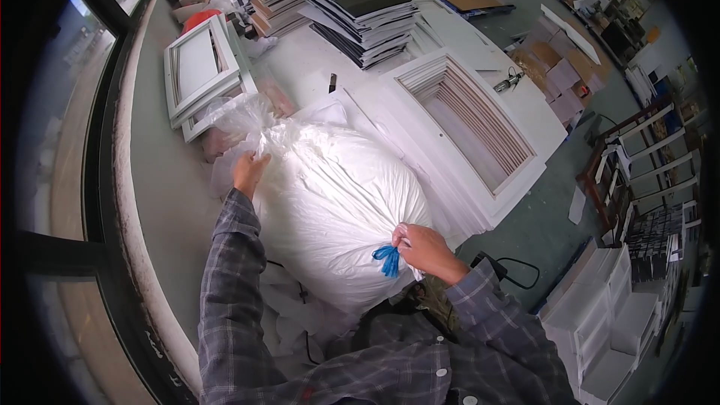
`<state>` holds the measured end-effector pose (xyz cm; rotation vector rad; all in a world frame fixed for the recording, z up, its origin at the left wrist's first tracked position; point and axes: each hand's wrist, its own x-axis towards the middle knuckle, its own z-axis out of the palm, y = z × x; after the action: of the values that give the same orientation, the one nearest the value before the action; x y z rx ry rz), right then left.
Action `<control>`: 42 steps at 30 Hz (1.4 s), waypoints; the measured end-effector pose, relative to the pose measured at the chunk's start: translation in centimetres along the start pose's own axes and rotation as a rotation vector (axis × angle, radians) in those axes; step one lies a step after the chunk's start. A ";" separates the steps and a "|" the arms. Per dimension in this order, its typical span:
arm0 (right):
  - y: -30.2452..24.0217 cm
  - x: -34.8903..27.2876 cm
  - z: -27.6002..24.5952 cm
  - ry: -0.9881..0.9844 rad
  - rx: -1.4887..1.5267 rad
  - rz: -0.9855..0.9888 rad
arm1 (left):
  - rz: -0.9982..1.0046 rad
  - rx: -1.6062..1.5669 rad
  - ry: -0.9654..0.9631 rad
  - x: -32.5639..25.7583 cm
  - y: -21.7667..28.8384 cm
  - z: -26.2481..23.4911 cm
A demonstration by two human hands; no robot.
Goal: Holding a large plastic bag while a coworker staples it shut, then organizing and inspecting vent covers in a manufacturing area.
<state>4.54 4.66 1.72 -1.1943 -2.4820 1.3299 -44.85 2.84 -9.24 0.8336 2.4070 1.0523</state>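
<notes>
A large stuffed white plastic bag [330,210] is being held on the desk [315,60], beside a white louvred frame [469,124]. Its far gathered end is being gripped by the left hand [247,171], its blue-tied [387,259] near end pinched in the right hand's [426,249] closed fingers.

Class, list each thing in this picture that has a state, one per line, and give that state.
White plastic bag: stuffed full, lying on the table.
Blue tie: knotted round the bag's near end.
Right hand: gripping that tied end.
Left hand: gripping the bag's bunched far end.
White frames: stacked.
Sheet pile: stacked, untidy.
</notes>
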 end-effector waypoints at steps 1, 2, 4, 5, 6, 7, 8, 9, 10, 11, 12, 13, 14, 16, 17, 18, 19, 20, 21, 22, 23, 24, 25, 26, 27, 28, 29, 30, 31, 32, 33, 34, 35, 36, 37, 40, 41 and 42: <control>0.3 0.0 -0.2 0.002 0.003 0.017 | 0.030 0.132 -0.063 -0.3 0.9 0.5; 0.4 0.0 -0.3 0.003 0.008 0.032 | 0.059 0.266 -0.124 -0.4 1.6 0.5; -0.1 0.5 -0.6 -0.021 0.009 0.028 | 0.004 0.263 -0.162 -0.2 1.8 -0.6; -0.1 0.6 -0.8 -0.038 0.006 0.028 | -0.042 0.249 -0.221 -0.3 1.9 -0.7; 0.3 0.5 -0.8 -0.063 0.015 0.037 | -0.063 0.262 -0.230 -0.9 2.4 -0.6; 0.6 0.8 -0.7 -0.044 0.064 0.041 | 0.057 0.133 -0.180 -1.4 2.9 -0.5; 0.6 0.4 -0.9 -0.053 0.068 0.057 | 0.186 -0.005 -0.133 -2.2 3.8 -0.4; 0.3 0.8 -1.3 -0.060 0.142 0.074 | 0.186 -0.021 -0.145 -2.6 4.7 -1.1; -0.2 0.8 -1.6 -0.067 0.215 0.092 | 0.180 -0.019 -0.146 -2.6 4.2 -0.9; -1.0 0.8 -2.0 -0.092 0.266 0.094 | 0.209 -0.080 -0.063 -2.7 3.8 -1.2; -1.8 0.8 -2.1 -0.103 0.268 0.085 | 0.239 -0.140 0.021 -2.8 3.5 -1.6; -2.6 0.8 -2.0 -0.112 0.350 0.062 | 0.233 -0.133 0.033 -2.8 3.2 -2.5; -2.8 0.3 -2.4 -0.097 0.422 0.067 | 0.207 -0.296 -0.004 -3.4 5.5 -1.7; -4.7 -0.7 -2.7 -0.118 0.460 0.035 | 0.165 -0.446 -0.026 -5.7 8.3 -2.3; -6.0 -1.0 -2.8 -0.134 0.499 -0.012 | 0.164 -0.541 0.008 -6.7 9.2 -3.0; -6.8 -1.4 -2.9 -0.131 0.493 -0.010 | 0.165 -0.642 0.034 -7.7 10.5 -3.3; -7.7 -1.7 -3.0 -0.179 0.489 -0.039 | 0.164 -0.721 0.063 -8.8 11.8 -4.0; -8.7 -2.6 -3.2 -0.228 0.485 -0.063 | 0.161 -0.727 0.059 -9.9 13.5 -4.7; -10.4 -3.4 -4.0 -0.287 0.533 -0.045 | 0.176 -0.783 0.090 -11.5 15.1 -6.5; -11.7 -4.4 -4.2 -0.294 0.530 -0.051 | 0.195 -0.841 0.118 -13.0 16.8 -8.0; -12.7 -5.0 -4.2 -0.299 0.562 -0.116 | 0.187 -0.879 0.196 -14.3 18.2 -9.1; -13.3 -5.6 -4.5 -0.288 0.591 -0.173 | 0.194 -0.884 0.200 -15.4 19.8 -10.0; -13.3 -6.3 -4.9 -0.303 0.582 -0.151 | 0.223 -0.912 0.193 -16.3 21.4 -10.1; -13.4 -7.1 -4.9 -0.296 0.580 -0.150 | 0.250 -0.931 0.193 -17.4 22.8 -10.6; -13.9 -7.6 -4.6 -0.319 0.581 -0.180 | 0.254 -0.942 0.231 -18.6 23.6 -11.9; -14.5 -8.2 -4.4 -0.340 0.584 -0.209 | 0.256 -0.937 0.247 -19.5 24.3 -13.2; -15.2 -9.1 -4.2 -0.323 0.619 -0.237 | 0.290 -0.904 0.264 -20.4 25.1 -14.2; -15.5 -9.3 -4.1 -0.329 0.615 -0.241 | 0.323 -0.870 0.278 -21.1 25.5 -14.8; -15.7 -9.3 -4.0 -0.347 0.606 -0.248 | 0.363 -0.845 0.259 -20.2 25.2 -15.3; -15.8 -9.0 -3.8 -0.367 0.598 -0.262 | 0.367 -0.843 0.265 -19.9 24.8 -15.5; -15.4 -8.5 -3.4 -0.377 0.575 -0.284 | 0.316 -0.824 0.246 -19.6 24.4 -15.4; -14.5 -7.8 -2.8 -0.375 0.575 -0.287 | 0.264 -0.806 0.224 -19.0 23.9 -15.0; -13.3 -7.2 -1.7 -0.383 0.559 -0.250 | 0.273 -0.819 0.169 -18.0 22.2 -14.3; -12.2 -6.5 -0.5 -0.395 0.542 -0.220 | 0.259 -0.758 0.153 -16.6 19.6 -13.7; -10.2 -5.7 0.8 -0.375 0.547 -0.224 | 0.212 -0.706 0.122 -15.9 18.0 -12.2; -5.9 -4.3 1.1 -0.271 0.635 -0.096 | 0.120 -0.637 0.063 -13.3 14.2 -7.2; -4.8 -4.0 1.0 -0.282 0.641 -0.102 | 0.129 -0.540 0.052 -12.4 12.5 -6.8; -3.5 -3.4 0.7 -0.284 0.558 -0.080 | 0.143 -0.450 0.035 -11.1 11.2 -6.1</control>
<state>4.56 0.81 4.81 -0.8125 -2.0482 2.0961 -35.81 -1.53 4.38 0.8331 2.0344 1.5958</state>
